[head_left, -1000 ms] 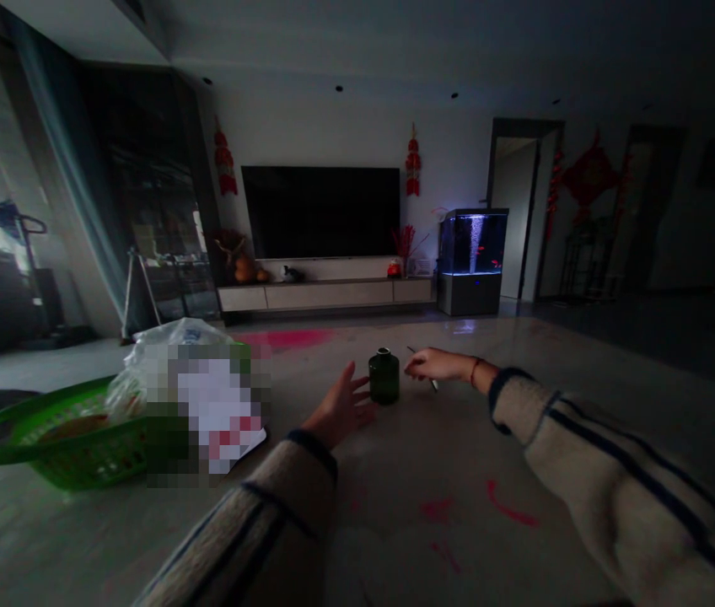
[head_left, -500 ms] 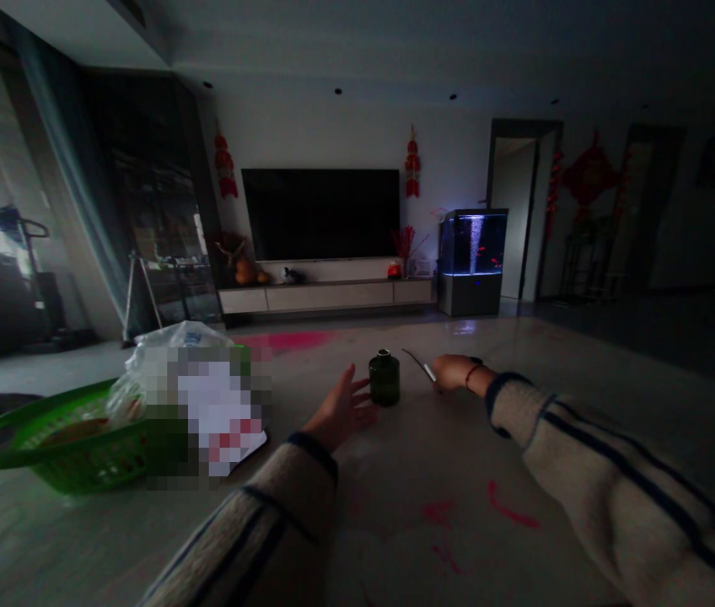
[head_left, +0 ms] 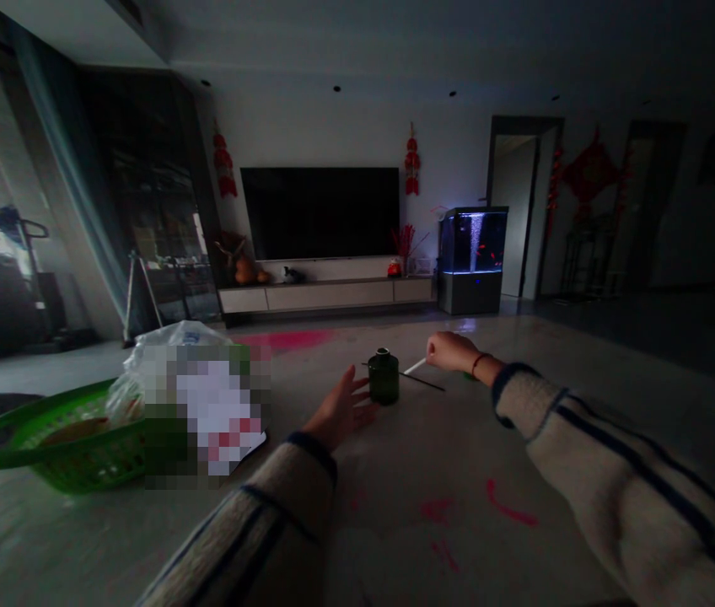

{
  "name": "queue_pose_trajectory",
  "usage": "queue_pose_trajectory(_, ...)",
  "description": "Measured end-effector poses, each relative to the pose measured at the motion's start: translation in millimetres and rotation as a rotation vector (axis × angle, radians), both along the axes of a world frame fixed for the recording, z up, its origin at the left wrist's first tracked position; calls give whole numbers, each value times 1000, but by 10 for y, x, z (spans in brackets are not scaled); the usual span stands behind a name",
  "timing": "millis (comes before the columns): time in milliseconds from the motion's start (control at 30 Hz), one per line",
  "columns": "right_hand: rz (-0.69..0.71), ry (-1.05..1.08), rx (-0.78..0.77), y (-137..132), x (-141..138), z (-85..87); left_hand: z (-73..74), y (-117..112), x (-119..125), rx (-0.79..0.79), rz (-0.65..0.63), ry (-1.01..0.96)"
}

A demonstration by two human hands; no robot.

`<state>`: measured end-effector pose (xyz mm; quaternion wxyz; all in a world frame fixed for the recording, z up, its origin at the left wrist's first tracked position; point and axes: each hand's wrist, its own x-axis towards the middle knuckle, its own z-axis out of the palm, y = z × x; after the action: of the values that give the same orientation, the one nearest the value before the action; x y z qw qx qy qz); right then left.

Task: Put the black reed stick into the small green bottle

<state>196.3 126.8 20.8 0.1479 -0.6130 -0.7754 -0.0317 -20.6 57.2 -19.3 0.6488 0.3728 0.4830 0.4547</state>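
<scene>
Green glass bottle (head_left: 384,378) stands just beside the open, empty left hand (head_left: 340,411). The curled right hand (head_left: 454,352) pinches a thin white stick (head_left: 415,366), the grip itself hard to make out.

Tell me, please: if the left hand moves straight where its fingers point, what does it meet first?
Probably the dark green glass bottle with a short neck, just ahead of the open left hand; depth is unclear in this dim view.
</scene>
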Motion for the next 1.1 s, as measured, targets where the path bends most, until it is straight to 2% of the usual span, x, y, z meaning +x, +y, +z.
queue_pose_trajectory(133, 90, 283, 190, 33, 32, 119, -17, 0, -12, 19, -13, 1)
queue_pose_trajectory(300, 290, 664, 399, 11, -41, 217, -8, -12, -8, 19, -6, 9)
queue_pose_trajectory(433, 425, 860, 456, -82, -139, 260, -20, -9, -13, 25, -10, 13)
queue_pose_trajectory(600, 506, 875, 439, -144, -189, 267, -34, -7, -13, 36, -18, 1)
queue_pose_trajectory(767, 484, 894, 466, -145, -203, 248, -12, -21, 6, 25, -5, 16)
queue_pose_trajectory(1100, 537, 848, 445, -156, -279, 191, -18, -23, 15, 32, -8, -1)
